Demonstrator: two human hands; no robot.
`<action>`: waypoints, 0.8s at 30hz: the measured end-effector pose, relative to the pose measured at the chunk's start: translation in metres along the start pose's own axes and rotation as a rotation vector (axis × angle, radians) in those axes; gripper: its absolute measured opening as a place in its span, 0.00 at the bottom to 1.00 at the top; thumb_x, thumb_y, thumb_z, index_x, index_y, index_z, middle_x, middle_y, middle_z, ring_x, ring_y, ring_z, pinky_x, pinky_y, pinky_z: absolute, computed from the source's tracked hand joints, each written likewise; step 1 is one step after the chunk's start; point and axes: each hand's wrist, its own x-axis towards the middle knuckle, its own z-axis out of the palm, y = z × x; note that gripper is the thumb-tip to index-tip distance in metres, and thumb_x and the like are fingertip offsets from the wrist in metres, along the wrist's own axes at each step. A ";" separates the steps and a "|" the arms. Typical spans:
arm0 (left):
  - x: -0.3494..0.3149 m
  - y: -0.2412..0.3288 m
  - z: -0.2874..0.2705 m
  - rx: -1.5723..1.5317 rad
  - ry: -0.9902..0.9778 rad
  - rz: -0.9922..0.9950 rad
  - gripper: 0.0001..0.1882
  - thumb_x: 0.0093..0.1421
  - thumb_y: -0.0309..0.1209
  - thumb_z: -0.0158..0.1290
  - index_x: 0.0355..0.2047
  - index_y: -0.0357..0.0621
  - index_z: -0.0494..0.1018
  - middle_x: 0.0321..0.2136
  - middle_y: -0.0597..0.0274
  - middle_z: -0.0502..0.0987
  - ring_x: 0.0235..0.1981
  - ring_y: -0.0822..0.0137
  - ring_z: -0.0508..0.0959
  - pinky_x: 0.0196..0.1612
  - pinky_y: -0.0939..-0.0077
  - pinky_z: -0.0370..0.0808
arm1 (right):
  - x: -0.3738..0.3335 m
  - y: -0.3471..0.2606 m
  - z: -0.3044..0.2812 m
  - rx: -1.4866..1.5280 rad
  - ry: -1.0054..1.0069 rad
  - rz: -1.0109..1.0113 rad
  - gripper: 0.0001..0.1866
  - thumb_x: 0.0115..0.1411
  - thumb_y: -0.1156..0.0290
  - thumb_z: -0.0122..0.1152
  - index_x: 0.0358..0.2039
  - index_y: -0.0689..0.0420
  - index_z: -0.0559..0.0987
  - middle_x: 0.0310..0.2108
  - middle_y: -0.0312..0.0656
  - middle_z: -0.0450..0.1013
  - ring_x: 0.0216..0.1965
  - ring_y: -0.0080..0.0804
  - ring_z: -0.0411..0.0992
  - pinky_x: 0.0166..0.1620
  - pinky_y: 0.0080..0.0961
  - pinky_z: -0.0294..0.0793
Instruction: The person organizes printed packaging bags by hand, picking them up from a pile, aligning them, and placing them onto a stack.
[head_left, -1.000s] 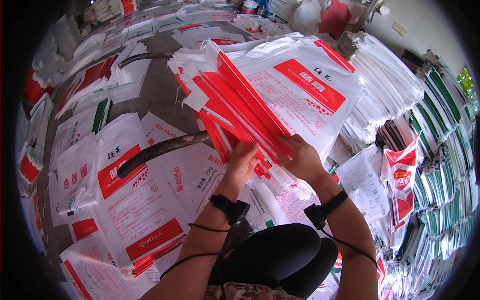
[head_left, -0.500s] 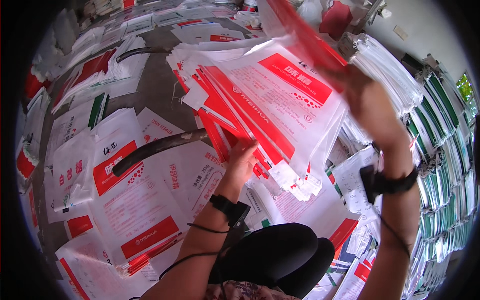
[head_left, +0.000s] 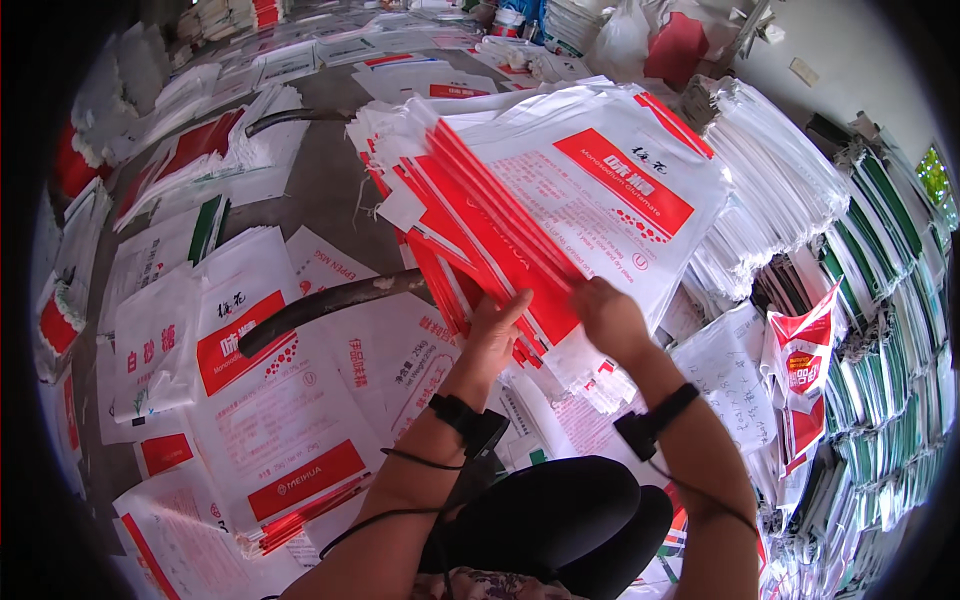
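Note:
A thick, fanned pile of flat white-and-red woven sacks (head_left: 520, 160) lies slanted in front of me, frayed white threads along its lower edge. My left hand (head_left: 494, 335) grips the pile's lower left edge, its thumb on top of the red bands. Close to its right, my right hand (head_left: 608, 318) has its fingers curled on the lower edge of the upper sacks. Its fingertips are partly hidden and slightly blurred. A dark band with a cable sits on each wrist.
A dark curved bar (head_left: 330, 308) juts out left of the pile, with another bar (head_left: 295, 118) farther back. Flat printed sacks (head_left: 265, 400) cover the floor at left. Tall stacks of folded sacks (head_left: 870, 330) stand at right, beside a crumpled red-and-white bag (head_left: 800, 370).
My right hand has come down from the upper right, where it swung a blurred red-and-white sack, to the pile's lower edge. The left hand keeps its grip at nearly the same spot.

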 end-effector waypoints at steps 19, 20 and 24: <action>0.003 -0.007 0.002 -0.043 0.097 -0.114 0.55 0.46 0.68 0.60 0.66 0.53 0.52 0.66 0.61 0.56 0.67 0.57 0.54 0.64 0.39 0.53 | -0.031 -0.056 -0.041 -0.091 -0.119 -0.032 0.26 0.56 0.48 0.62 0.50 0.50 0.78 0.36 0.44 0.73 0.37 0.42 0.76 0.39 0.37 0.77; 0.000 0.000 0.009 -0.039 0.086 -0.100 0.53 0.45 0.67 0.61 0.65 0.56 0.55 0.63 0.61 0.62 0.65 0.59 0.60 0.65 0.44 0.54 | -0.029 -0.055 -0.041 -0.087 -0.120 -0.035 0.26 0.56 0.48 0.62 0.50 0.50 0.78 0.36 0.44 0.73 0.37 0.42 0.76 0.39 0.37 0.77; 0.000 0.000 0.003 0.038 0.035 -0.042 0.55 0.48 0.69 0.57 0.68 0.56 0.49 0.67 0.60 0.51 0.67 0.57 0.53 0.63 0.37 0.54 | -0.021 -0.039 -0.046 0.120 -0.174 0.054 0.27 0.57 0.49 0.62 0.53 0.50 0.78 0.38 0.44 0.73 0.39 0.45 0.75 0.42 0.37 0.75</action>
